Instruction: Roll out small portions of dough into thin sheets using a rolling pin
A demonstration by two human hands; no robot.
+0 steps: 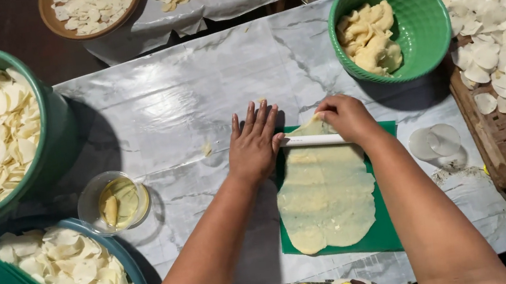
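Observation:
A thin sheet of pale yellow dough (327, 197) lies flattened on a green mat (389, 235) on the marble-patterned table (176, 100). A white rolling pin (311, 141) rests across the far end of the dough. My left hand (255, 145) lies flat, fingers spread, on the pin's left end. My right hand (346, 117) presses down on the pin's right end, fingers curled over it.
A green bowl (426, 21) of dough lumps stands at the far right. Round dough discs cover a woven tray (496, 12) on the right. A large green basin (59, 128) and a blue basin (121, 257) of discs sit left. A small clear cup (114, 202) of oil stands near my left arm.

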